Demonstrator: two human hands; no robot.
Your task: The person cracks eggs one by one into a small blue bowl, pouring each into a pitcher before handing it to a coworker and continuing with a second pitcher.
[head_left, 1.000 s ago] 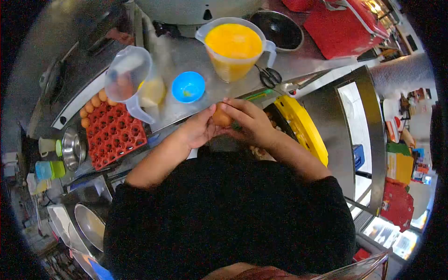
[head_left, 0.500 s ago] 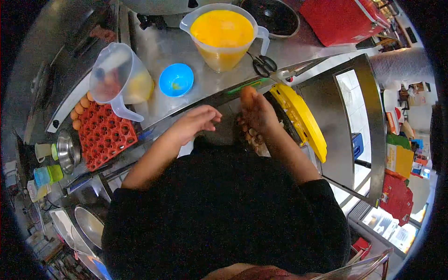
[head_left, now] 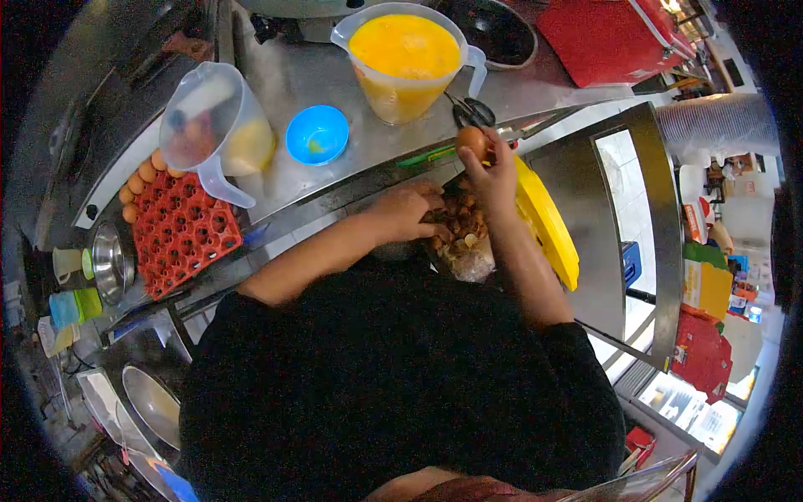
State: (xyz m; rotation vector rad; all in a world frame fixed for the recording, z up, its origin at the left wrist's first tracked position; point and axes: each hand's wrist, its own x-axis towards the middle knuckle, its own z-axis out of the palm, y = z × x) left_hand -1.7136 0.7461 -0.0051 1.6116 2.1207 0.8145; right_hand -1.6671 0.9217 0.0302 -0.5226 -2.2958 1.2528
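Fingers of the right hand (head_left: 496, 182) pinch a smooth, oval brown egg (head_left: 470, 140), at three o'clock from the round blue plastic bowl (head_left: 317, 125). Left hand (head_left: 406, 211): thumb and fingers spread beside broken brown eggshells (head_left: 467, 221); contact cannot be determined. Egg presumably light, rigid, brittle, slippery if wet; grasp lightly around widest girth.

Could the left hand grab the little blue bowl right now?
Probably yes. The blue bowl sits on the metal counter, ahead of the left hand, and nothing seems to stand between them. The hand would first have to come away from the eggshells.
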